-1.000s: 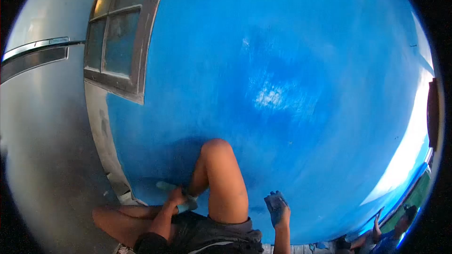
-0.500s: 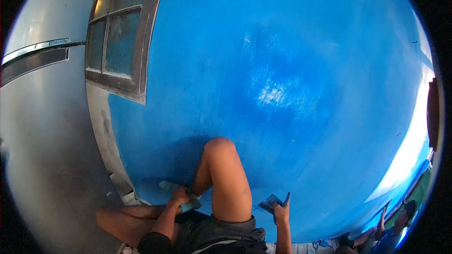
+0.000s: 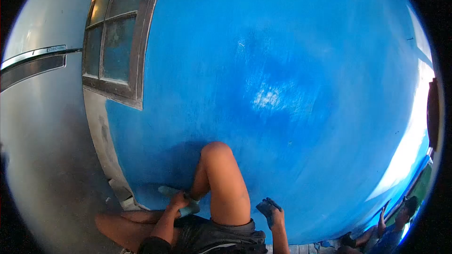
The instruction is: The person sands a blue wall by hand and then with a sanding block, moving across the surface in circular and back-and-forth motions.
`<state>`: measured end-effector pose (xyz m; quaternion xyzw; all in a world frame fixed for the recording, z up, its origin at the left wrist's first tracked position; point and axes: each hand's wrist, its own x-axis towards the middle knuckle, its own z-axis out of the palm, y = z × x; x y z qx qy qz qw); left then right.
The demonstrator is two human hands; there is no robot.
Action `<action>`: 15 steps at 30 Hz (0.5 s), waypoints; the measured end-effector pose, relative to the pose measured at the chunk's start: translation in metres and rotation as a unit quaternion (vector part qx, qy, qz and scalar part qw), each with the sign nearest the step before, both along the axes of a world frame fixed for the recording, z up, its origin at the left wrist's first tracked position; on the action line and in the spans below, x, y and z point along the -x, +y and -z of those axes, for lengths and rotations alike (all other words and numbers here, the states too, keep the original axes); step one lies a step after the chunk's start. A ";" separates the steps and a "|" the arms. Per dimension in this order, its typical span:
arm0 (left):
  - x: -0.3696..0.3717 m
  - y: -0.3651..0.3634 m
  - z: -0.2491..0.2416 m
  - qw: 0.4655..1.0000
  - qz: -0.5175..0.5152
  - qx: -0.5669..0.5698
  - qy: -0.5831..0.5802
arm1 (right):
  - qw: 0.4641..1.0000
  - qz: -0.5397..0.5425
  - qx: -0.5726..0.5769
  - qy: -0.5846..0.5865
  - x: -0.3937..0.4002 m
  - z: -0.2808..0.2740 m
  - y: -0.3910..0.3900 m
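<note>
A blue painted wall [image 3: 197,66] fills most of the view in front of me. My right hand [image 3: 278,217] is low beside my raised knee, closed around a dark, flat, folded-looking piece [image 3: 265,208] close to the wall. The fingers on that piece look dark and stained. My left hand [image 3: 178,201] is closed at the ankle [image 3: 188,197] of my bent leg, its fingertips partly hidden there. Both my feet look pale blue-green, one [image 3: 189,208] just below that hand and the other [image 3: 168,191] against the wall's foot.
A wooden-framed window [image 3: 139,61] is set in the wall at upper left, beside a grey metal door [image 3: 42,160] with a long handle. An unpainted strip [image 3: 100,127] runs between door and blue paint. Another person [image 3: 395,228] sits at the lower right.
My right hand has turned and dropped slightly; its raised finger now lies over the dark piece. My left hand stays at the ankle. The view has shifted slightly.
</note>
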<state>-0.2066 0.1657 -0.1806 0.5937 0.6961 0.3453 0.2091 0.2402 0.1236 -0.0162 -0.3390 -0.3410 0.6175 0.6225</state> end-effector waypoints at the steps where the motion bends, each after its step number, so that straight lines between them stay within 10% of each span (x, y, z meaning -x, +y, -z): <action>1: 0.002 0.002 0.000 1.000 0.006 0.017 -0.002 | 1.000 0.000 -0.009 -0.022 0.001 -0.004 0.001; 15: -0.018 -0.027 -0.052 0.998 -0.028 0.036 0.036 | 0.946 0.190 -0.231 -0.127 0.015 -0.145 0.005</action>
